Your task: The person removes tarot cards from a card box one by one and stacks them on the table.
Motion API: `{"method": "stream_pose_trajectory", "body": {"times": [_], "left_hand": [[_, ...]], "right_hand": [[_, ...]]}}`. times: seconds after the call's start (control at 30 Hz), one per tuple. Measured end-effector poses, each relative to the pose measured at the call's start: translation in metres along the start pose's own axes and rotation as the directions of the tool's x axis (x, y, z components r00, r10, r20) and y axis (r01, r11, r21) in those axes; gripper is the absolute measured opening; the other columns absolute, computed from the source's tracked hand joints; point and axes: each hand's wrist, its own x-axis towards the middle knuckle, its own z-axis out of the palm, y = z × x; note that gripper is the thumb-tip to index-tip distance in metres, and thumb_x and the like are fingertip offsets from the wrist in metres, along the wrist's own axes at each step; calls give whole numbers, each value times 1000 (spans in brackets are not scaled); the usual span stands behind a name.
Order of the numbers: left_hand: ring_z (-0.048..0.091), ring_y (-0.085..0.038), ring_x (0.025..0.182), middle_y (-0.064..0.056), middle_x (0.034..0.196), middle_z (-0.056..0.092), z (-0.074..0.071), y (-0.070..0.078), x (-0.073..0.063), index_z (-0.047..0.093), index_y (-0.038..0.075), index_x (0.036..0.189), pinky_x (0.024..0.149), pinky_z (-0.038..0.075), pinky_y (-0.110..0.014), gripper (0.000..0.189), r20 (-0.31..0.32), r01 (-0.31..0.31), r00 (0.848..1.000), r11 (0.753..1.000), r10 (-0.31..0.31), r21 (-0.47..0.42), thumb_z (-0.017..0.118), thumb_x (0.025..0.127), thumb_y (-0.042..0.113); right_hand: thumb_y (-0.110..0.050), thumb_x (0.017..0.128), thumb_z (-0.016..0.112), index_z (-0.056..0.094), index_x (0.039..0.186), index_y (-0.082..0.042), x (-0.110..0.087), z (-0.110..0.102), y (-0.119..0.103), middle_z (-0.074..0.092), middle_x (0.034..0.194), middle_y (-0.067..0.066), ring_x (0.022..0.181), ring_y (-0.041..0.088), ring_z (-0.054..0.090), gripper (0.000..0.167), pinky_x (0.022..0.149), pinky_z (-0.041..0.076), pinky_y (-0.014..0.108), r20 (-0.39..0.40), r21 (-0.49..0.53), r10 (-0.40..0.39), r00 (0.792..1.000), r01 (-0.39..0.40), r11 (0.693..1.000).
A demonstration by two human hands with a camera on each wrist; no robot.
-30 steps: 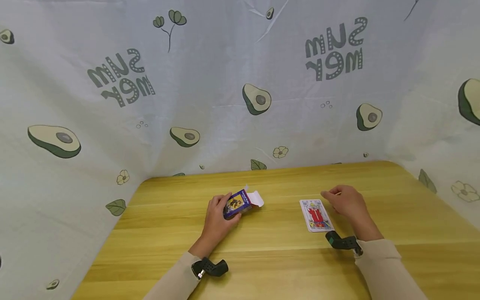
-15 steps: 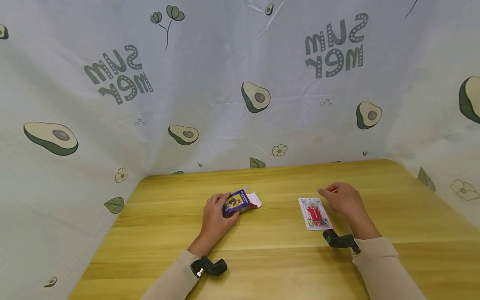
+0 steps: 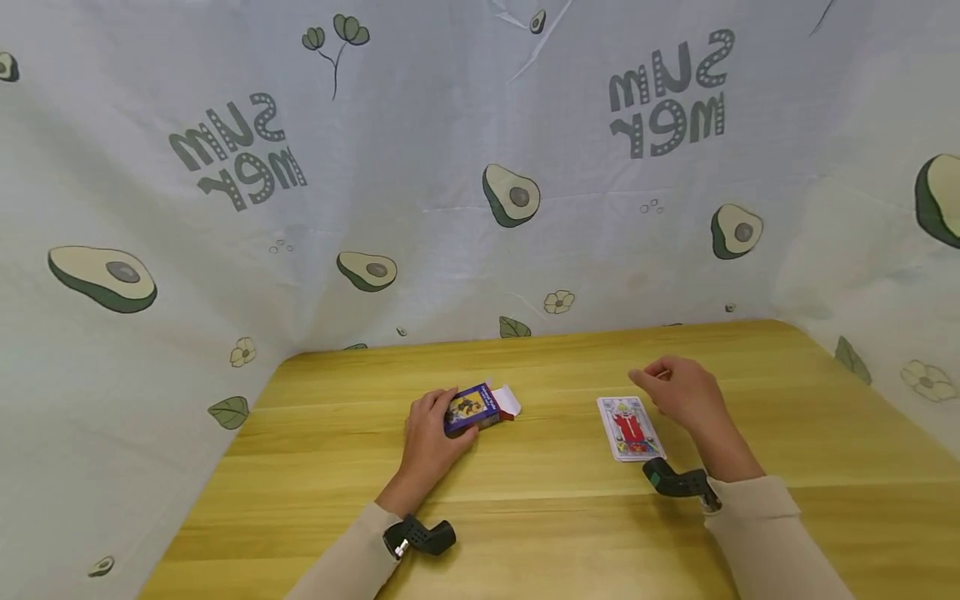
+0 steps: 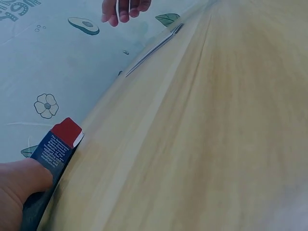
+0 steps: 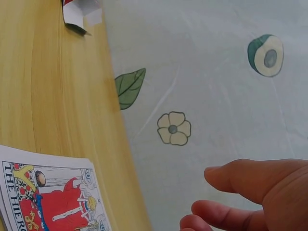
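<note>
My left hand (image 3: 429, 442) grips a small blue tarot card box (image 3: 472, 407) at the table's middle, thumb on one side and fingers on the other. The box's end flap (image 3: 507, 401) stands open towards the right. A neat stack of tarot cards (image 3: 632, 428) lies on the table, with a red-robed figure on the top card; part of its title shows in the right wrist view. Just beyond its right side hovers my right hand (image 3: 688, 398). Its thumb and fingers are loosely bent and apart, holding nothing. The left wrist view shows the stack (image 4: 153, 52) edge-on.
The wooden table (image 3: 525, 508) ends at a pale cloth (image 3: 450, 125) printed with avocados and flowers, which hangs behind and at both sides. Each wrist carries a black camera mount (image 3: 427, 535).
My right hand has drifted slightly left and away from me above the table. The box in my left hand has settled slightly lower. The card stack stays in place.
</note>
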Motion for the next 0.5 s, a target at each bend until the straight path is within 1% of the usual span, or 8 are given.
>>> {"method": "stream_pose_trajectory", "body": {"times": [0.13, 0.27, 0.37, 0.5], "left_hand": [[45, -33, 114, -14, 128, 51, -4, 4, 2, 53, 8, 136, 93, 35, -52, 68, 21, 66, 998, 997, -65, -31, 77, 79, 37], [41, -32, 119, -14, 134, 47, -15, 12, 8, 49, 9, 139, 95, 32, -55, 67, 39, 143, 989, 985, -140, -92, 71, 84, 41], [38, -33, 125, -14, 138, 45, -25, 16, 13, 47, 9, 141, 98, 29, -57, 66, 45, 151, 988, 984, -147, -98, 68, 87, 41], [34, -33, 130, -13, 141, 42, -36, 18, 18, 45, 9, 142, 102, 25, -57, 67, 54, 115, 992, 991, -111, -65, 66, 88, 43]], "right_hand": [[-41, 95, 57, 58, 109, 5, -1, 1, -3, 59, 95, 19, 72, 23, 57, 47, 59, 47, 29, -19, -6, -24, 1000, 24, 1000], [-42, 95, 56, 59, 108, 4, -3, -1, -8, 60, 96, 19, 79, 28, 54, 48, 61, 46, 32, -55, -25, -73, 996, 72, 997], [-42, 95, 57, 60, 107, 3, -5, -2, -12, 61, 98, 20, 85, 32, 53, 46, 64, 46, 35, -86, -40, -97, 992, 94, 995], [-41, 95, 58, 60, 107, 0, -7, -3, -15, 62, 99, 19, 87, 33, 55, 43, 65, 48, 36, -122, -54, -136, 983, 130, 990]]}}
